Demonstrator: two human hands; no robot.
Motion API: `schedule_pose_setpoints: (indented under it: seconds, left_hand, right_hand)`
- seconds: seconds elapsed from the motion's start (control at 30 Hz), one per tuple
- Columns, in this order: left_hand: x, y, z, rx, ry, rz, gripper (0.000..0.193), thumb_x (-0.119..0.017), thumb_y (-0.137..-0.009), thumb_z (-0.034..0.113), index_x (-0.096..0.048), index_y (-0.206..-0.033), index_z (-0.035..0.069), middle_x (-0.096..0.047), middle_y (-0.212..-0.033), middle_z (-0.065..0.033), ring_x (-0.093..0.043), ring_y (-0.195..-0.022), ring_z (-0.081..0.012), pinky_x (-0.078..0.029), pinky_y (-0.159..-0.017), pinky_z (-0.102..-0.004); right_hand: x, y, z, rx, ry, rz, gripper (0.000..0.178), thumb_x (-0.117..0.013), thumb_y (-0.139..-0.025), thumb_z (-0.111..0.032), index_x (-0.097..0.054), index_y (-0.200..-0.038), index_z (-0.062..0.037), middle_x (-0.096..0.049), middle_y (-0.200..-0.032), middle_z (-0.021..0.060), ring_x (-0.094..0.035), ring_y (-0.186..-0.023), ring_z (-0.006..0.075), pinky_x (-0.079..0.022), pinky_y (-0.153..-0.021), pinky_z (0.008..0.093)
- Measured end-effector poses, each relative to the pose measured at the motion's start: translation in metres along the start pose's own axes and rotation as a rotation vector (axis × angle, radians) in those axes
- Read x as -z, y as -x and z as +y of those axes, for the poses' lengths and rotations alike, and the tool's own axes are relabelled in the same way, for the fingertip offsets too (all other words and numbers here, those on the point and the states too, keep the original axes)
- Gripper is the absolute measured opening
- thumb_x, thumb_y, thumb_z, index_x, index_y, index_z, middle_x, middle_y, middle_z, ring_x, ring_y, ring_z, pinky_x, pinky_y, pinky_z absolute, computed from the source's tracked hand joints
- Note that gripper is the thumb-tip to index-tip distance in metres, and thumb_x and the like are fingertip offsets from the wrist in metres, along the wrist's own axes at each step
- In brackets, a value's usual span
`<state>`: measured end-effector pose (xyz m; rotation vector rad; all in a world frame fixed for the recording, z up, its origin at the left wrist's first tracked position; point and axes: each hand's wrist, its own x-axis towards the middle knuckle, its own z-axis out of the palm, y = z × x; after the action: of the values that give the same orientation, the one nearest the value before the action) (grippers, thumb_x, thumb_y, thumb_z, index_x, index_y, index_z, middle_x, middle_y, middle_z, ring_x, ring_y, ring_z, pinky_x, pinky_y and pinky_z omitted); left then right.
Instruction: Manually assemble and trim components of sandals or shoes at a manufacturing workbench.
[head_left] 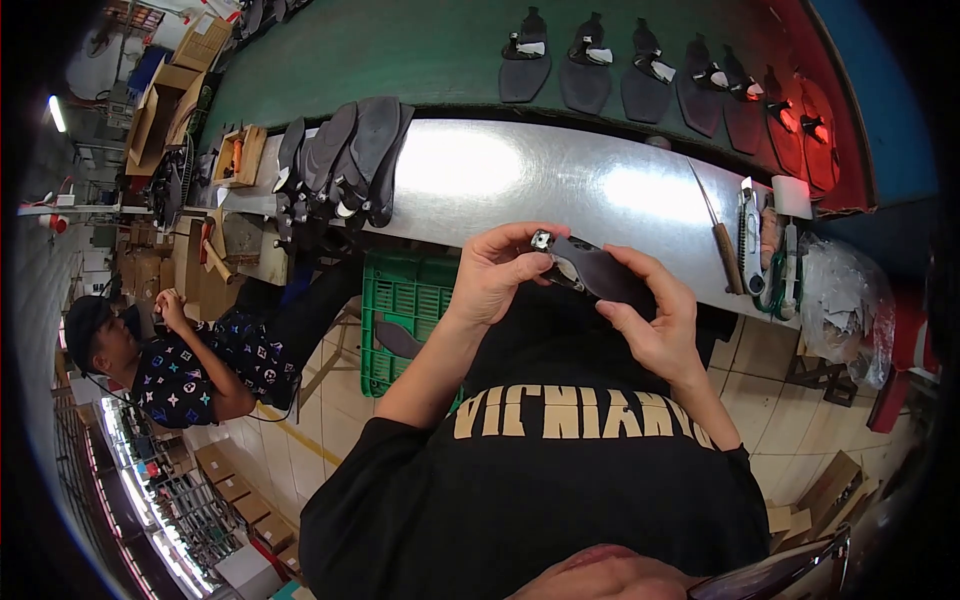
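Faces a shiny metal table (pixel 520 195), bright with glare in two patches. Backs onto a long green surface (pixel 400 55), lined with a row of dark sandals (pixel 585 85) and washed in red light at the far right. Carries a heap of similar footwear (pixel 355 150) at left, beside a small wooden box (pixel 240 158); at right, an awl (pixel 730 265) and a box cutter (pixel 749 230) near a clear plastic bag (pixel 848 305). Opens leftward onto cartons, strip lights and a capped co-worker (pixel 215 365), with a green crate (pixel 395 290) on the tiled floor.

Grips one dark sandal (pixel 608 274) between left hand (pixel 503 272) and right hand (pixel 655 312), in the air just before the table's near edge. Looks matt, smooth and charcoal-coloured, with a slim waist, a glossy part underneath and a small pale end by the left fingers. Stays partly hidden behind fingers.
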<state>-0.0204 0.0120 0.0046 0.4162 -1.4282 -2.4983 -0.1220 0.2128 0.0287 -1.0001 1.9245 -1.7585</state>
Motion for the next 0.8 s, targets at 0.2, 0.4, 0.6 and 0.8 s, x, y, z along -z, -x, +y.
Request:
schedule_pose_setpoints:
  seconds: [0.2,0.4,0.6,0.8]
  left_hand:
    - [-0.0014,-0.0011,0.0003,-0.014,-0.021,-0.026,0.031,-0.069,-0.081,-0.002,-0.069,-0.112,0.001,-0.069,-0.108,-0.0101,-0.067,-0.088,-0.0133,-0.058,-0.07,-0.0227]
    - [-0.0015,-0.0015,0.0012,0.014,-0.047,-0.037,0.032,-0.069,-0.081,-0.002,-0.069,-0.113,0.001,-0.07,-0.104,-0.0091,-0.068,-0.086,-0.0126,-0.057,-0.07,-0.0216]
    - [-0.0023,-0.0002,0.0025,-0.007,-0.071,-0.064,0.033,-0.071,-0.08,-0.002,-0.069,-0.112,0.0,-0.07,-0.102,-0.0084,-0.068,-0.087,-0.0127,-0.057,-0.071,-0.0208]
    - [-0.0018,0.0023,0.0011,-0.114,-0.201,-0.109,0.034,-0.071,-0.078,-0.008,-0.069,-0.112,-0.001,-0.068,-0.113,-0.0148,-0.068,-0.094,-0.0161,-0.057,-0.074,-0.0218]
  right_hand:
    - [-0.0007,0.0023,0.0035,0.01,-0.021,-0.013,0.041,-0.072,-0.077,0.0,-0.063,-0.117,0.0005,-0.068,-0.109,0.0155,-0.067,-0.098,0.0239,-0.051,-0.087,0.0308]
    - [-0.0012,0.0045,0.0063,-0.005,-0.038,0.006,0.041,-0.071,-0.077,-0.001,-0.063,-0.117,0.0003,-0.069,-0.108,0.016,-0.067,-0.098,0.0233,-0.05,-0.086,0.0301]
    - [0.0024,0.0023,0.0021,0.021,0.013,-0.03,0.039,-0.07,-0.077,0.0,-0.064,-0.116,0.0001,-0.069,-0.099,0.0142,-0.066,-0.086,0.0211,-0.05,-0.077,0.0288]
    - [0.0031,0.0021,-0.0018,0.01,0.063,-0.053,0.039,-0.07,-0.077,-0.001,-0.065,-0.116,-0.0007,-0.068,-0.09,0.0131,-0.065,-0.078,0.0222,-0.049,-0.07,0.0301]
